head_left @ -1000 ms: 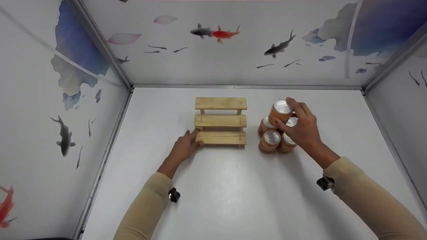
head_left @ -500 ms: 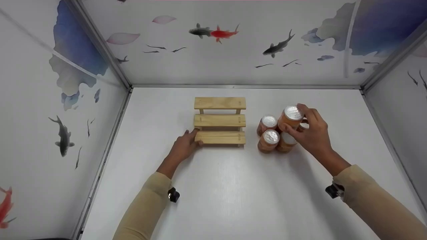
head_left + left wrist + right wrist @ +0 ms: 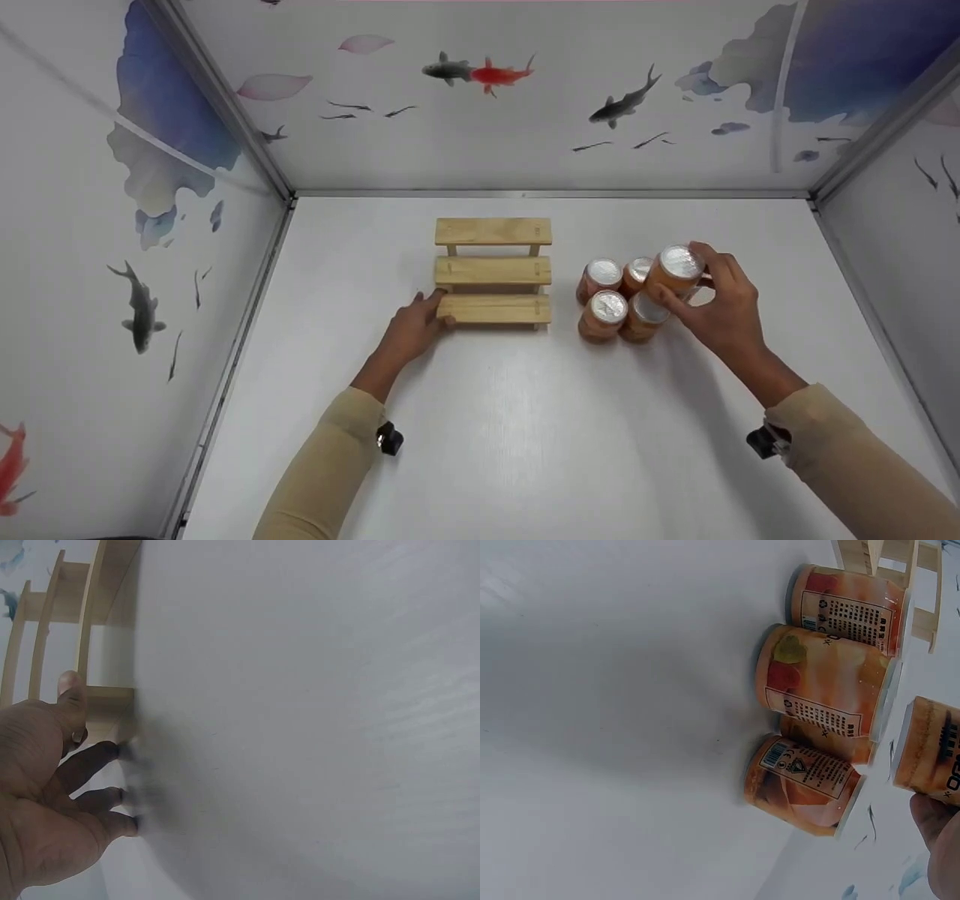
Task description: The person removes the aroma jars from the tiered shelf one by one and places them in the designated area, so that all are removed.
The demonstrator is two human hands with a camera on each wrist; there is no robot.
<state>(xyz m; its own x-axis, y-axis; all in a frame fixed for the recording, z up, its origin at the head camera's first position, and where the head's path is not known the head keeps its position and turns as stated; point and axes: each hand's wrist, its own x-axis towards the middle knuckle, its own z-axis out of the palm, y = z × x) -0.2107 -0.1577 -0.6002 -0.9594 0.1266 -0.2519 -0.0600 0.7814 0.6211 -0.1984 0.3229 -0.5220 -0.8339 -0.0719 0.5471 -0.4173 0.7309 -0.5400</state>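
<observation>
My left hand (image 3: 414, 327) holds the left end of the lowest step of a three-step wooden shelf stand (image 3: 493, 309). In the left wrist view its thumb lies against the step's edge, and the other fingers bend down near the table. My right hand (image 3: 724, 307) grips an orange printed can (image 3: 670, 276) with a silver top, thumb on the near side and fingers on the far side. This can is raised above a group of several similar standing cans (image 3: 602, 321); in the right wrist view it is apart from them. One can under the hand is mostly hidden.
A white table (image 3: 495, 435) carries the stand and cans. White panels with painted fish (image 3: 619, 105) enclose the back and both sides. Table shows between the stand and the cans. Dark wrist cameras (image 3: 389, 439) sit at both sleeves.
My right hand has carried the can to the right and slightly nearer, uncovering a can at the back of the group. The left hand and the stand keep their place.
</observation>
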